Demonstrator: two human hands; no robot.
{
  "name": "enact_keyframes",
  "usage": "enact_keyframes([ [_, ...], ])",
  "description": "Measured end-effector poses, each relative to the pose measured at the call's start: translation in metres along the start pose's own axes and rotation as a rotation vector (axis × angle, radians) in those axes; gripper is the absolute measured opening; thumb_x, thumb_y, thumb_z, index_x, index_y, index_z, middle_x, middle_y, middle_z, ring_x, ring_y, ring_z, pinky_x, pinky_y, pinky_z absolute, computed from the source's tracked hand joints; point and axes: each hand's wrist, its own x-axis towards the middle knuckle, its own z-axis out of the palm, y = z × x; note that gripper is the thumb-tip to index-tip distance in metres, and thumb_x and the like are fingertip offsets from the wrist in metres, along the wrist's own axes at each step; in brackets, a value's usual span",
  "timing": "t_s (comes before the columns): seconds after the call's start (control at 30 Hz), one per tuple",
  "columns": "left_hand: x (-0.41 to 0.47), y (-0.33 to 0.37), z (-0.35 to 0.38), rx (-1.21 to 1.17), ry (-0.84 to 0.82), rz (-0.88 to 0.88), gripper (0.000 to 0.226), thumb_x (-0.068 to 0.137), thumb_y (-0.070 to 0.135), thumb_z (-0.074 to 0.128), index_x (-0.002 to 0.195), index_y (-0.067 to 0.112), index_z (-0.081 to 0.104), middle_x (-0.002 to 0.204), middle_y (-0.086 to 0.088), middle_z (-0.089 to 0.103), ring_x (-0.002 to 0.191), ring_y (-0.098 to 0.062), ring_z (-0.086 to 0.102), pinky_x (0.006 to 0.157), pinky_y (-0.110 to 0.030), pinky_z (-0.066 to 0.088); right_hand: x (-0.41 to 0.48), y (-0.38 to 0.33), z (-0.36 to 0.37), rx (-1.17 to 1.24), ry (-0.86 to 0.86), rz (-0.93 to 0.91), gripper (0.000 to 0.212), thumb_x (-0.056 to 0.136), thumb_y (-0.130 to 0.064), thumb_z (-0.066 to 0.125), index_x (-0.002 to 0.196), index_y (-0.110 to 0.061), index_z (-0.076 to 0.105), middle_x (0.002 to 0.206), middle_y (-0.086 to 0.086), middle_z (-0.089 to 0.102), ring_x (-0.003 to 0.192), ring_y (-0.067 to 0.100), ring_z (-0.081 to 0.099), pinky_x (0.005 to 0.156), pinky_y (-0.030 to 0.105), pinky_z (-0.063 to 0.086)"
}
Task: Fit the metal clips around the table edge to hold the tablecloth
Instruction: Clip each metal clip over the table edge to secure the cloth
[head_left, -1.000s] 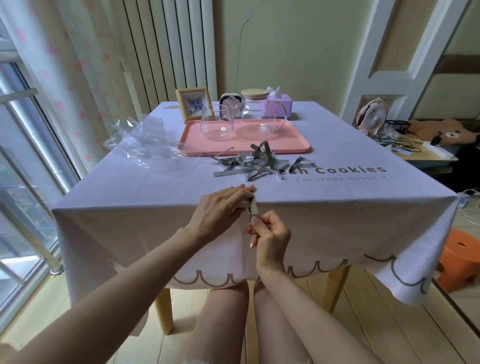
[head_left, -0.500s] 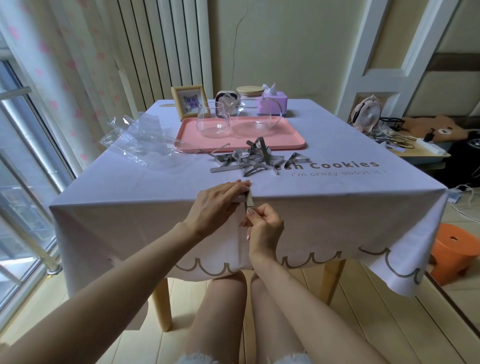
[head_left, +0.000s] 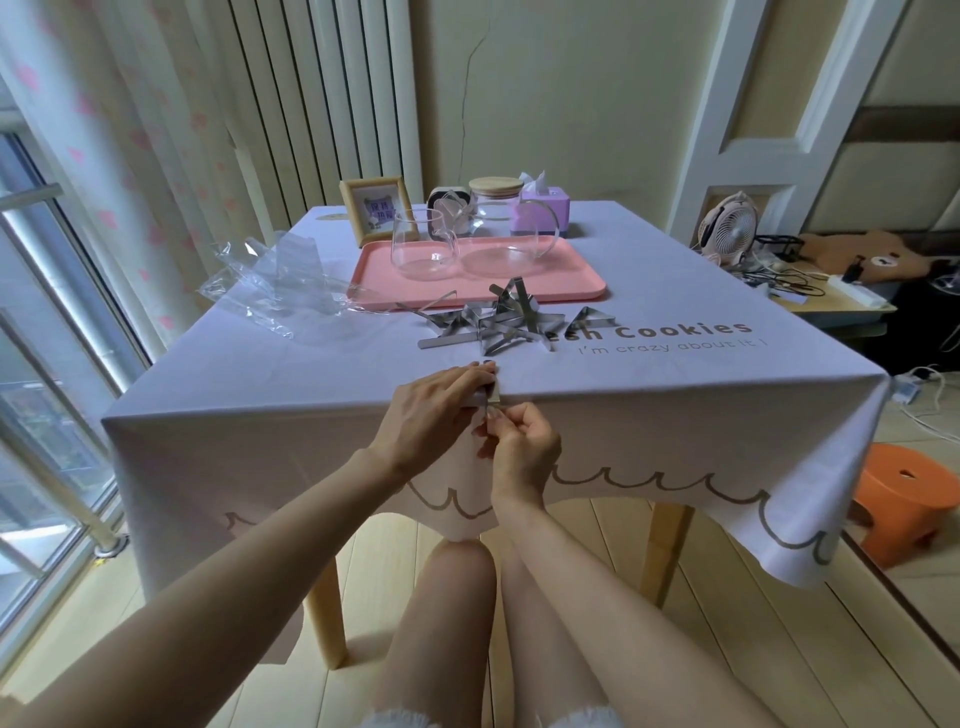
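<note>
At the far left a crumpled clear plastic bag (head_left: 280, 280) lies on the pale lilac tablecloth (head_left: 675, 415) and looks emptied. At the middle of the near edge the hands meet on one bent strip-metal clip (head_left: 492, 397). The left hand (head_left: 436, 410) presses its top with fairly straight fingers, and the right hand (head_left: 524, 447) pinches its lower end. I judge this clip only part seated. No other clip shows on the edges in view, and a heap of loose metal clips (head_left: 498, 325) waits behind, so most of the job remains. The pink rectangular plastic tray (head_left: 571, 291) holds a clear glass cup (head_left: 418, 249) and a wide clear glass pitcher (head_left: 511, 244), both seemingly empty. Behind it, the wooden-lidded glass jar (head_left: 496, 200) has unclear contents, and tissue pokes from the lilac tissue box (head_left: 543, 210).
</note>
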Motion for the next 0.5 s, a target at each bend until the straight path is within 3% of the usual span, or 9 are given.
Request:
enact_keyframes([
  [0.1, 0.001, -0.001, 0.001, -0.004, -0.018, -0.013, 0.041, 0.073, 0.012, 0.075, 0.112, 0.016, 0.06, 0.115, 0.004, 0.067, 0.095, -0.018, 0.068, 0.053, -0.026, 0.052, -0.001, 0.008, -0.007, -0.188, -0.016, -0.186, 0.015, 0.08, -0.01, 0.07, 0.067, -0.009, 0.062, 0.073, 0.003, 0.062, 0.06, 0.019, 0.055, 0.057, 0.027, 0.043],
  [0.17, 0.0, -0.003, 0.0, -0.011, -0.051, -0.013, 0.043, 0.076, 0.017, 0.072, 0.117, 0.017, 0.058, 0.121, 0.005, 0.064, 0.102, -0.017, 0.065, 0.059, -0.026, 0.052, 0.002, 0.01, -0.017, -0.373, -0.003, -0.38, 0.012, 0.073, -0.011, 0.076, 0.077, -0.01, 0.065, 0.083, -0.001, 0.057, 0.065, 0.014, 0.05, 0.063, 0.022, 0.039],
  [0.23, -0.003, -0.006, -0.004, -0.036, -0.118, 0.009, 0.049, 0.08, 0.028, 0.066, 0.127, 0.018, 0.053, 0.133, 0.007, 0.055, 0.119, -0.013, 0.055, 0.075, -0.023, 0.049, 0.008, 0.008, -0.028, -0.544, 0.013, -0.574, 0.029, 0.068, -0.013, 0.081, 0.09, -0.01, 0.063, 0.09, 0.001, 0.056, 0.073, 0.014, 0.049, 0.068, 0.019, 0.038],
  [0.33, -0.005, -0.007, -0.01, -0.089, -0.179, 0.025, 0.057, 0.083, 0.045, 0.053, 0.135, 0.02, 0.046, 0.142, 0.008, 0.045, 0.131, -0.009, 0.042, 0.094, -0.022, 0.039, 0.027, -0.001, -0.04, -0.778, -0.018, -0.858, 0.041, 0.066, -0.028, 0.078, 0.101, -0.013, 0.062, 0.106, 0.005, 0.058, 0.098, 0.021, 0.05, 0.086, 0.029, 0.038],
  [0.4, -0.004, -0.007, -0.01, -0.089, -0.164, 0.014, 0.057, 0.086, 0.049, 0.056, 0.134, 0.021, 0.047, 0.142, 0.009, 0.046, 0.131, -0.009, 0.042, 0.093, -0.026, 0.043, 0.041, -0.008, -0.043, -0.897, -0.093, -0.952, 0.041, 0.065, -0.035, 0.076, 0.101, -0.017, 0.066, 0.111, 0.001, 0.061, 0.106, 0.02, 0.051, 0.095, 0.036, 0.035],
  [0.5, -0.002, -0.005, -0.005, -0.073, -0.117, 0.013, 0.055, 0.085, 0.051, 0.056, 0.13, 0.021, 0.052, 0.138, 0.008, 0.051, 0.127, -0.011, 0.047, 0.082, -0.028, 0.05, 0.052, -0.01, -0.043, -0.925, -0.221, -0.938, 0.037, 0.064, -0.023, 0.081, 0.099, -0.019, 0.069, 0.109, -0.003, 0.066, 0.105, 0.017, 0.058, 0.106, 0.041, 0.03],
])
